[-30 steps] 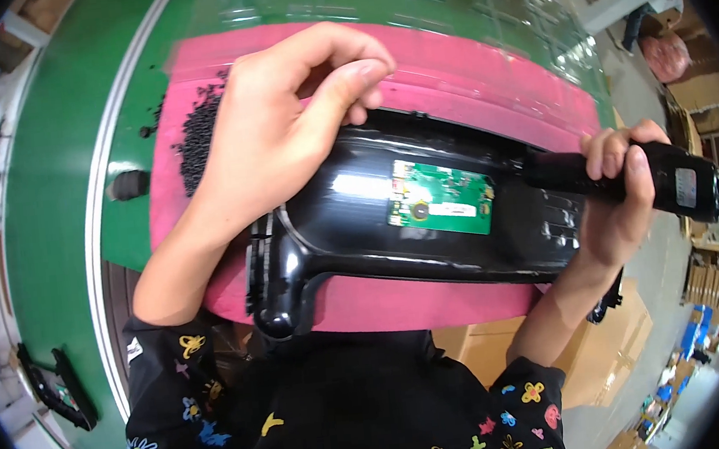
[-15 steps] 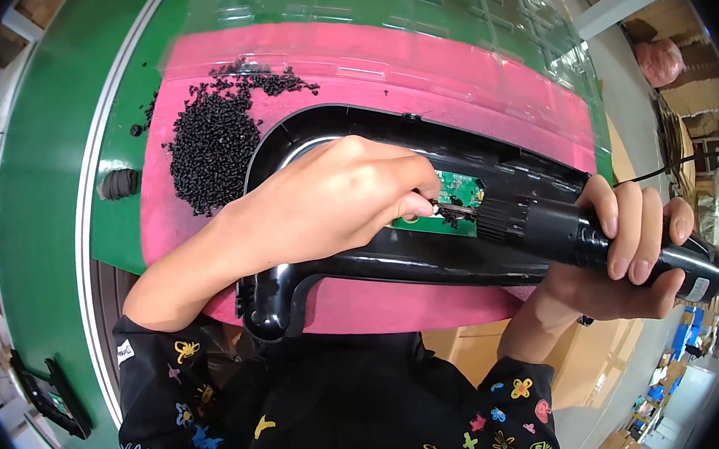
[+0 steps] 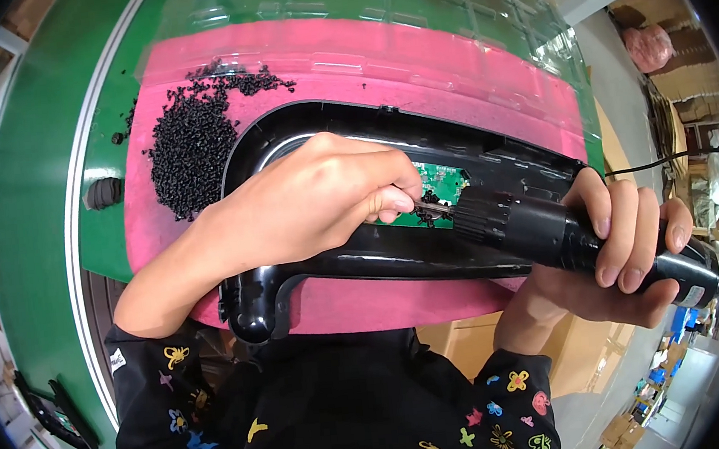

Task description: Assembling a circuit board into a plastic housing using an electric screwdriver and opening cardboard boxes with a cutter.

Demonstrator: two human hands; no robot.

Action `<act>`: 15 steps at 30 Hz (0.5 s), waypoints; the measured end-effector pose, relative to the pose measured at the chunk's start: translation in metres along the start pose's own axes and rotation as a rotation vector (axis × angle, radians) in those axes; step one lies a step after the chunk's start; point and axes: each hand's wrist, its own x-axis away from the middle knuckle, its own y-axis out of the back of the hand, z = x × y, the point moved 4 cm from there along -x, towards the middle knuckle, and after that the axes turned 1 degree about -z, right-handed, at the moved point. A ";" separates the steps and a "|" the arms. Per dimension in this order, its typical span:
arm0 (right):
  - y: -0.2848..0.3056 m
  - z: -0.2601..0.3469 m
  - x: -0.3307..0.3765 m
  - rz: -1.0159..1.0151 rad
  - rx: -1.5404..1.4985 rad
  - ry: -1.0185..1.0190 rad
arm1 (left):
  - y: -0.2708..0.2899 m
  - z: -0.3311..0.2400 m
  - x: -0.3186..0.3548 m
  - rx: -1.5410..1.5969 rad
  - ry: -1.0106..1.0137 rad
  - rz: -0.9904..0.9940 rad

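My right hand (image 3: 622,240) wraps around a black electric screwdriver (image 3: 518,226), held almost level and pointing left. Its thin metal bit reaches the fingertips of my left hand (image 3: 331,194), which are pinched together; whatever is between them is too small to make out. Beneath the bit lies a green circuit board (image 3: 443,174), partly covered by my left hand. Several small black screws (image 3: 427,200) cluster on the board around the bit. The board sits inside a long glossy black plastic housing (image 3: 371,253) with a curved left end, and my left forearm crosses over that end.
A heap of small black screws (image 3: 191,154) lies on the pink mat (image 3: 333,308), left of the housing. Clear plastic trays (image 3: 359,19) cover the mat's far side. A dark rolled bundle (image 3: 104,193) rests on the green table (image 3: 41,252). A black cable (image 3: 666,161) runs at right.
The view has shifted slightly, so the mat and housing appear a little further left. My hands keep the same hold, with the bit still at my left fingertips.
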 end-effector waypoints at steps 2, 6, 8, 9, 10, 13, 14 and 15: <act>-0.002 -0.001 0.001 0.006 -0.007 0.003 | -0.001 0.001 0.002 0.030 0.027 0.012; -0.005 0.002 0.002 0.010 -0.014 0.029 | -0.004 0.001 0.000 0.168 0.080 0.046; -0.004 0.001 0.002 0.022 -0.024 0.027 | -0.002 0.002 0.000 0.195 0.106 0.079; -0.004 0.000 0.003 0.045 -0.040 0.020 | -0.003 0.002 0.000 0.223 0.129 0.115; -0.004 -0.001 0.003 0.070 -0.055 0.012 | -0.003 0.003 0.001 0.223 0.131 0.115; -0.005 -0.007 0.003 0.189 -0.145 -0.020 | -0.005 0.003 0.002 0.233 0.104 0.144; -0.004 -0.005 0.003 0.212 -0.098 -0.073 | -0.007 0.002 0.003 0.147 0.038 0.107; -0.005 -0.005 0.002 0.224 -0.075 -0.092 | -0.007 0.000 0.003 0.062 -0.027 0.071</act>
